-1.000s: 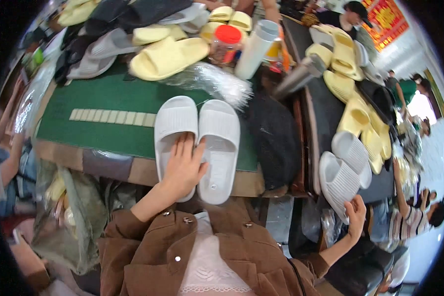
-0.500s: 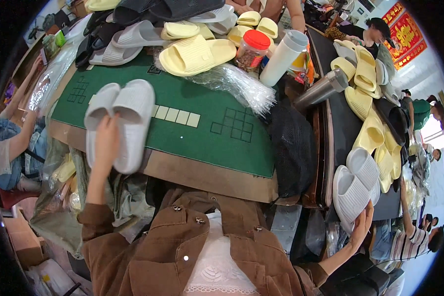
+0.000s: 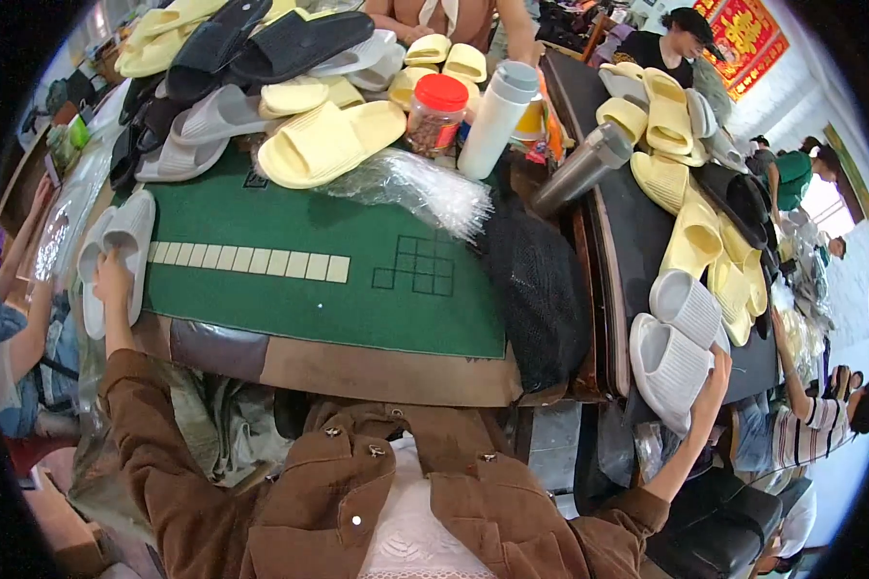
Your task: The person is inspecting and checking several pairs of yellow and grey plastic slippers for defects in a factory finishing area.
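Note:
At the left end of the green table mat (image 3: 261, 304), my left hand (image 3: 114, 280) grips a pair of light grey slippers (image 3: 137, 227), fingers tucked at the strap openings. The pair stands side by side, toes away from me. Far to the right, my right hand (image 3: 710, 381) closes on the edge of a light grey ribbed slipper (image 3: 668, 362) at the near end of a dark table. Another grey slipper (image 3: 687, 301) lies just beyond it, partly overlapped.
Yellow slippers (image 3: 333, 145) and black slippers (image 3: 299, 46) pile up at the back left. A red-lidded jar (image 3: 434, 116), a white bottle (image 3: 497, 121), a steel flask (image 3: 584, 169) and clear plastic bags (image 3: 415, 188) stand or lie beyond the mat. More yellow slippers (image 3: 695, 232) line the dark table. People sit around.
My left hand has carried the grey pair leftward to the mat's end, uncovering a row of pale tiles. My right hand has closed on the grey slipper's edge. The view has shifted right.

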A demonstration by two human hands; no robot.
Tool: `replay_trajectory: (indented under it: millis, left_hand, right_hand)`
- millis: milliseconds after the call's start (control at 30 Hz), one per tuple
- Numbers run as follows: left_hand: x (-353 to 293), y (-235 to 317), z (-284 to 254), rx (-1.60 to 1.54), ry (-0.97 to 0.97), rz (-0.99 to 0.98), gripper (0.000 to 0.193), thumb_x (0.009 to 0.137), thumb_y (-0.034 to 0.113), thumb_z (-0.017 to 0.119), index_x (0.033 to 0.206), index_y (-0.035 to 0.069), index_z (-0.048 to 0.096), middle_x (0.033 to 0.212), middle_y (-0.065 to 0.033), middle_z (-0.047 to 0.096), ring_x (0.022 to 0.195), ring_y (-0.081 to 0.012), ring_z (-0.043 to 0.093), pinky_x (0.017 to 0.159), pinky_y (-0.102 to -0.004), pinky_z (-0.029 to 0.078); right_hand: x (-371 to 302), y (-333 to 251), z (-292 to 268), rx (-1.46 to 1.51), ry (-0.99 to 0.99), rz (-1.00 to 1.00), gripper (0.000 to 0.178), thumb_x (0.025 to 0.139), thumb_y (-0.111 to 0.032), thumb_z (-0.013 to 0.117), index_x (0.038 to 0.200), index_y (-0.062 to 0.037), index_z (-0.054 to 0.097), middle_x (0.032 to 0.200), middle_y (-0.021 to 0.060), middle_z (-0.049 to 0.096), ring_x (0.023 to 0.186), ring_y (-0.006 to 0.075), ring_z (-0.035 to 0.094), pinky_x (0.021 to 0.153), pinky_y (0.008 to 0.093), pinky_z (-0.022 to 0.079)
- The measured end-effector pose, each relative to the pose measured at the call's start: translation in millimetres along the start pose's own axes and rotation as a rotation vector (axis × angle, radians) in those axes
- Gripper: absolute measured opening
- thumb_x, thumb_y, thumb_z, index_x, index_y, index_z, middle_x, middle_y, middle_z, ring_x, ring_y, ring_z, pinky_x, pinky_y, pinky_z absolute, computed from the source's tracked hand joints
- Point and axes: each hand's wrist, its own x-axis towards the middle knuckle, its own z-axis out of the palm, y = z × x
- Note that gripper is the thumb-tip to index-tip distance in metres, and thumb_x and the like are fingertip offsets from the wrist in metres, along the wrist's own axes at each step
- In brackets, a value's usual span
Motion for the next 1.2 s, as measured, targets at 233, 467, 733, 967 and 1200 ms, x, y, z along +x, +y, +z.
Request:
replay_trajectory:
  millis: [233,467,733,967,1200]
  left_hand:
    - [13.9,-34.5,41.4,-0.188,0.179,0.11,0.045,0.085,0.022,0.054,0.13,0.014,0.054,0.137,-0.0298,0.038,0.127,-0.0418,0.039,0.103,-0.0473,0.035]
    - [-53.5,12.9,-10.0,-0.429,0.425,0.361,0.044,0.086,0.015,0.057,0.13,0.012,0.052,0.138,-0.0262,0.039,0.13,-0.0406,0.035,0.107,-0.0434,0.029]
    - [-167.9,133.3,-117.4,-0.877,0.145,0.635,0.035,0.088,0.003,0.053,0.122,0.007,0.058,0.138,-0.0175,0.044,0.13,-0.0318,0.039,0.107,-0.0377,0.029]
    - [-240.0,186.6,-164.0,-1.085,-0.042,0.816,0.036,0.087,0.0,0.053,0.122,0.004,0.058,0.138,-0.0164,0.044,0.126,-0.0298,0.044,0.104,-0.0355,0.033]
    - [-275.6,205.3,-153.1,-1.127,-0.218,0.862,0.047,0.089,0.011,0.055,0.135,0.003,0.044,0.141,-0.0183,0.039,0.128,-0.0332,0.04,0.105,-0.0389,0.032]
  right_hand:
    - [14.6,-33.9,-13.4,0.015,-0.212,-0.122,0.024,0.082,-0.003,0.05,0.104,0.0029,0.057,0.099,0.0197,0.058,0.096,0.0368,0.057,0.083,0.0346,0.044]
    - [22.3,-105.2,-6.1,0.334,-0.303,-0.225,0.033,0.075,0.002,0.059,0.107,0.0033,0.061,0.104,0.0183,0.063,0.096,0.0306,0.061,0.082,0.0312,0.045]
    - [21.6,-257.8,32.2,0.622,-0.57,-0.231,0.025,0.075,-0.001,0.064,0.1,0.0035,0.062,0.09,0.0179,0.062,0.081,0.0271,0.063,0.071,0.0342,0.048]
    - [12.6,-324.7,111.7,0.69,-0.626,-0.419,0.022,0.079,-0.011,0.062,0.085,0.0084,0.054,0.077,0.0266,0.057,0.074,0.0435,0.057,0.067,0.0455,0.045]
    - [-35.4,-344.1,176.9,0.766,-0.643,-0.301,0.027,0.083,-0.015,0.057,0.092,0.0093,0.049,0.085,0.0293,0.058,0.077,0.0429,0.057,0.069,0.0482,0.043]
